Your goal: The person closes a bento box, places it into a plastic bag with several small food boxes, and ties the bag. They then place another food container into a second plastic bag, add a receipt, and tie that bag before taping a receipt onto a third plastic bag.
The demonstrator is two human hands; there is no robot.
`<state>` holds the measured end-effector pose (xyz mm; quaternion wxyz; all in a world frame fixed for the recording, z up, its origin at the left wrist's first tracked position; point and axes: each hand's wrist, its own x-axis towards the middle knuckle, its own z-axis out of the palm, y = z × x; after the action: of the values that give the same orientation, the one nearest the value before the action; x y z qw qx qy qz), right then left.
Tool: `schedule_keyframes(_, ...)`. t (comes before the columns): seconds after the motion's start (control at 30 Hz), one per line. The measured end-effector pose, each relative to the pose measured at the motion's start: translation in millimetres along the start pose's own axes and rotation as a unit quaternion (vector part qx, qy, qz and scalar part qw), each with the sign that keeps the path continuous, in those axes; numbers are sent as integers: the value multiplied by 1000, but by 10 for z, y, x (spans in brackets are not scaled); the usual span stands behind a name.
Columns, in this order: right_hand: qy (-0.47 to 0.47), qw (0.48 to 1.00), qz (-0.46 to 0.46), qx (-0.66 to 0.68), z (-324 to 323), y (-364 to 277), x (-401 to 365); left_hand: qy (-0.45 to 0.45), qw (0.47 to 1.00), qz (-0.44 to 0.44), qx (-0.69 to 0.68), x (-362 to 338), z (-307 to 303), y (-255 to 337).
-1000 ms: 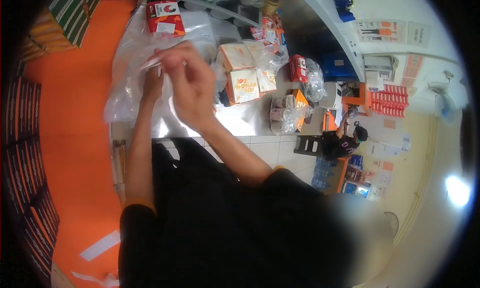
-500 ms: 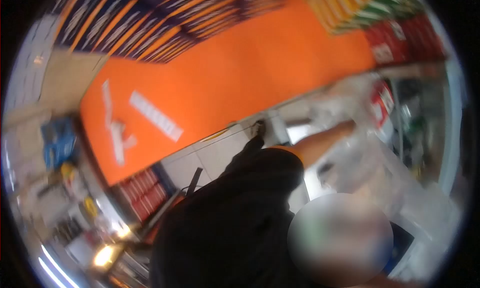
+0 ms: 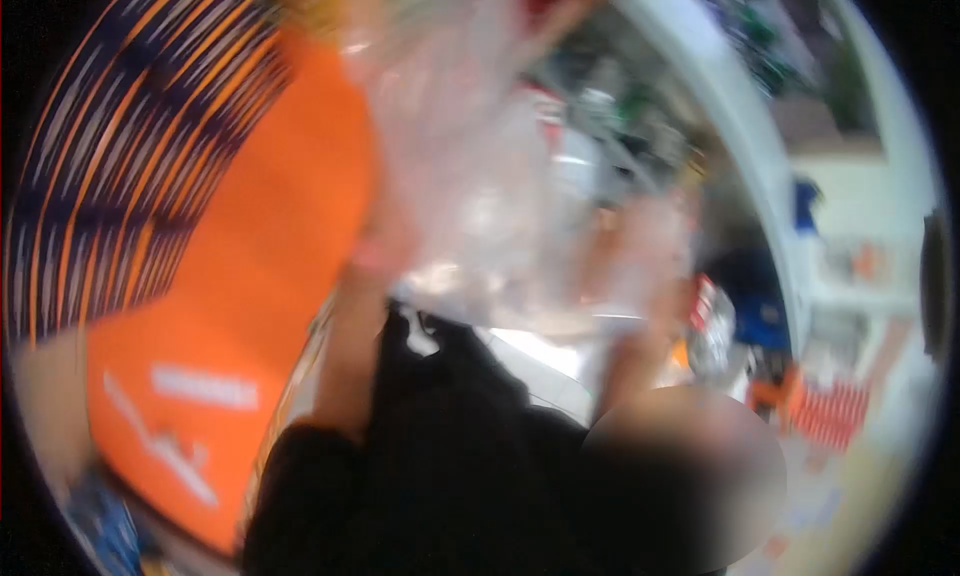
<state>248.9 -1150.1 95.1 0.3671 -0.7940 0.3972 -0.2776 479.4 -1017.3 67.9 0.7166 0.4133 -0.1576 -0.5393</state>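
Note:
A large clear plastic bag [image 3: 480, 191] hangs spread out in front of my body, smeared by motion. At its left edge is my left hand [image 3: 385, 244], closed on the plastic. My right hand [image 3: 640, 251] grips the opposite side of the bag, its fingers badly blurred. Through the film I cannot make out any contents. Just left of my left forearm lies the orange tabletop [image 3: 270, 186].
Stacked navy and orange packs [image 3: 110, 166] cover the table's far left. A white printed strip [image 3: 205, 387] and a crumpled white strip [image 3: 165, 451] lie nearer. To the right are a pale-framed case [image 3: 700, 66] and a red basket [image 3: 830, 411].
My view has swung to the right, so the table now sits at the left. The plastic bag has come up to the centre, and both my hands are now at it.

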Motion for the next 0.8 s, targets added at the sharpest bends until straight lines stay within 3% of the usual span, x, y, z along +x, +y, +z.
schedule_keyframes(0.03, -153, 947, 173, 223, 304, -48, -241, 31, 999, -11, -7, -101, 199, 183)
schedule_keyframes(0.07, -160, 965, 38, 203, 349, -506, -276, 62, 998, -25, -10, -181, 456, 350)
schedule_keyframes(0.1, -267, 936, 37, 225, 376, -499, -305, 92, 995, -45, -3, -264, 688, 422)
schedule_keyframes(0.13, -308, 917, 43, 252, 475, -345, -466, 116, 991, -66, 1, -333, 834, 461)
schedule_keyframes(0.17, -386, 905, 50, 173, 555, -286, -599, 9, 995, -78, 69, -293, 215, 39)
schedule_keyframes(0.2, -393, 894, 35, 210, 561, -158, -784, -92, 982, -88, 140, -266, -222, -545)
schedule_keyframes(0.27, -395, 896, 15, 201, 474, 36, -1086, -279, 919, -22, 278, -516, -308, -823)
schedule_keyframes(0.33, -370, 876, 102, 290, 377, 112, -1445, -329, 932, -152, -14, -982, -124, -1020)
schedule_keyframes(0.37, -372, 872, 107, 301, 321, 69, -1548, -321, 933, -161, -10, -1079, -33, -983)
schedule_keyframes(0.43, -177, 901, 154, 365, 173, -72, -1716, -327, 877, -102, 336, -1305, 111, -816)
schedule_keyframes(0.47, -144, 922, 133, 335, 111, 17, -1803, -318, 878, -108, 340, -1363, 48, -831)
schedule_keyframes(0.53, -34, 842, 308, 441, -57, -52, -1807, -279, 855, -24, 437, -1443, -137, -892)
schedule_keyframes(0.57, 22, 818, 280, 502, -78, 21, -1750, -219, 807, 179, 519, -1450, -132, -905)
schedule_keyframes(0.6, 75, 785, 252, 561, -80, 120, -1660, -199, 804, 176, 531, -1493, -105, -879)
schedule_keyframes(0.63, 50, 785, 229, 573, -92, 266, -1612, -87, 874, 83, 470, -1566, -70, -840)
schedule_keyframes(0.67, -33, 770, 145, 620, -96, 352, -1521, 36, 920, -3, 390, -1654, -38, -814)
schedule_keyframes(0.73, -199, 773, 109, 593, -72, 243, -1410, 210, 921, 38, 326, -1809, 243, -899)
schedule_keyframes(0.77, -343, 791, 95, 497, -35, 385, -1424, 296, 876, 107, 364, -1900, 371, -1001)
schedule_keyframes(0.8, -438, 833, -29, 336, 22, 473, -1456, 391, 810, 170, 403, -1990, 447, -1109)
